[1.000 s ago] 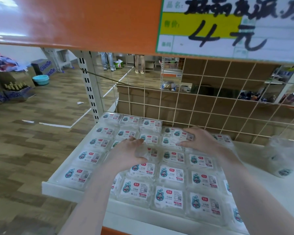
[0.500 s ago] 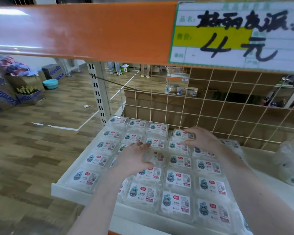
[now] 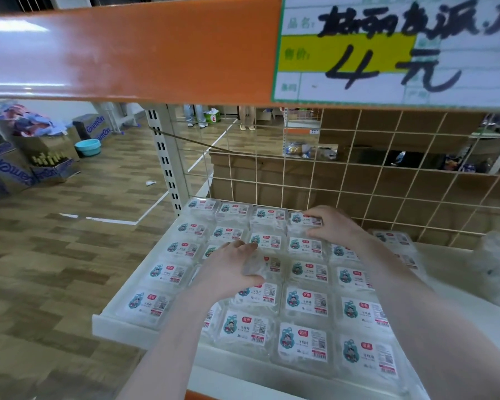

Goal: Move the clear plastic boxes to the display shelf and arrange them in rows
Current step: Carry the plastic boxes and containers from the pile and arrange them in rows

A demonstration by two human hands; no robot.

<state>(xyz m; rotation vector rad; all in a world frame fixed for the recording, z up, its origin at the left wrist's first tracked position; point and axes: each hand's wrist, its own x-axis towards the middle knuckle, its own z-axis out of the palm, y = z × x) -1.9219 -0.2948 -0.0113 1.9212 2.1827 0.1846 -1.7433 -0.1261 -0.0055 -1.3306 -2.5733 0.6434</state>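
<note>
Where the white display shelf [image 3: 122, 327] nears its front lip, clear plastic boxes [image 3: 302, 343] are laid flat in tight rows, each topped by a white label with a teal cartoon figure, red badge and barcode. Mid-shelf, one box [image 3: 267, 265] is gripped by the left hand [image 3: 231, 269], thumb and fingers curled around its edges. Farther back, a box [image 3: 303, 220] in the rear row is pinched by the right hand [image 3: 334, 225]. Behind, a wire grid [image 3: 387, 180] is seen.
</note>
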